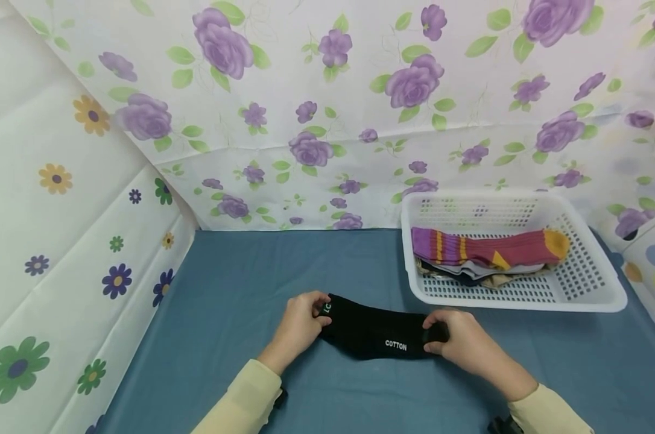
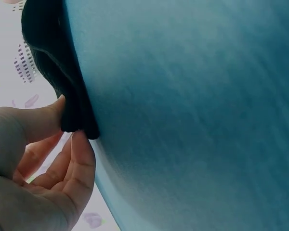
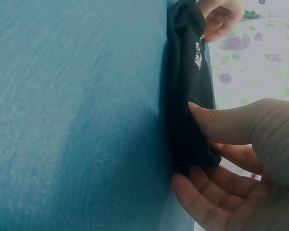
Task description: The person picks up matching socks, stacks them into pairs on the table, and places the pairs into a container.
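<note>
A black sock [image 1: 368, 328] with white "COTTON" lettering lies stretched sideways on the blue cloth between both hands. My left hand [image 1: 299, 325] pinches its left end, beside some pale lettering. At the other end, my right hand [image 1: 465, 342] grips the sock between thumb and fingers. The left wrist view shows the sock's edge [image 2: 79, 115] folded in layers between thumb and fingers. In the right wrist view the thumb lies on top of the sock [image 3: 188, 130], with fingers curled at its end.
A white perforated basket [image 1: 593, 274] stands at the back right. Inside it lies a stack of folded socks, a purple, maroon and yellow sock [image 1: 517, 248] on top. Floral sheeting [image 1: 284, 199] rises behind the blue-covered table [image 1: 224, 289], and more hangs at the left.
</note>
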The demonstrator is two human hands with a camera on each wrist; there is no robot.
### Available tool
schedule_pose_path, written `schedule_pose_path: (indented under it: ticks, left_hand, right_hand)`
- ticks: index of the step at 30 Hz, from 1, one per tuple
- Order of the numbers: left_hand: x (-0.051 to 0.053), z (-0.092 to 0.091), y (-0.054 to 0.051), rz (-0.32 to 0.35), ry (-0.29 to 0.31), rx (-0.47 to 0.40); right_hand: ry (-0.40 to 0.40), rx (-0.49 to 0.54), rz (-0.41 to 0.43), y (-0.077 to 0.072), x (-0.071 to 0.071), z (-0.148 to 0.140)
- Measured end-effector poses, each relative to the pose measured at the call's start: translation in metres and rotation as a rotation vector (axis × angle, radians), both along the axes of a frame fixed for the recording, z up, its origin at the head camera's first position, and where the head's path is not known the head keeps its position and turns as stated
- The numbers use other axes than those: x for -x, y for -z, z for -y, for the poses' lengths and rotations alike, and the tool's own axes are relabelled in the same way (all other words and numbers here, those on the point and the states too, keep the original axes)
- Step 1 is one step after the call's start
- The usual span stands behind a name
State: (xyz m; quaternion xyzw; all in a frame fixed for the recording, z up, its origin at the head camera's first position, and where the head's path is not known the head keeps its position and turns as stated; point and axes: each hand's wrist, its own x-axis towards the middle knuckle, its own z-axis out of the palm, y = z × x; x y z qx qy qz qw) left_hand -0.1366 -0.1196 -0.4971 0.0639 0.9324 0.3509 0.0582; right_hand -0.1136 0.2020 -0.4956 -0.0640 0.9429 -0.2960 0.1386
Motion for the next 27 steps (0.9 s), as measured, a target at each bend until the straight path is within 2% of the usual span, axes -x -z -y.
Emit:
schedule_pose_path:
  ticks: [3, 6, 11, 13, 15, 18, 21, 27]
  left_hand:
    - [0.001, 0.0, -0.001, 0.017, 0.006, 0.016]
    - [0.0, 0.0, -0.004, -0.003, 0.012, 0.062]
    - [-0.008, -0.006, -0.012, -0.178, 0.026, 0.18]
    - [-0.011, -0.009, -0.015, -0.239, 0.043, 0.195]
    - [-0.013, -0.013, -0.016, -0.26, 0.073, 0.183]
    - [-0.013, -0.016, -0.016, -0.226, 0.126, 0.173]
    - [-0.013, -0.018, -0.014, -0.151, 0.171, 0.183]
    - [-0.012, -0.019, -0.009, -0.038, 0.196, 0.201]
  right_hand:
    - [-0.01, -0.007, -0.012, 0.0, 0.0, -0.001]
    - [-0.027, -0.02, -0.042, -0.002, -0.001, -0.001]
    - [-0.039, -0.066, -0.13, -0.01, -0.008, 0.002]
    - [-0.028, -0.092, -0.177, -0.013, -0.012, 0.005]
    - [-0.014, -0.114, -0.229, -0.016, -0.016, 0.008]
    - [-0.018, -0.124, -0.298, -0.019, -0.02, 0.015]
    - [-0.054, -0.117, -0.326, -0.019, -0.023, 0.022]
    - [-0.076, -0.097, -0.244, -0.009, -0.02, 0.024]
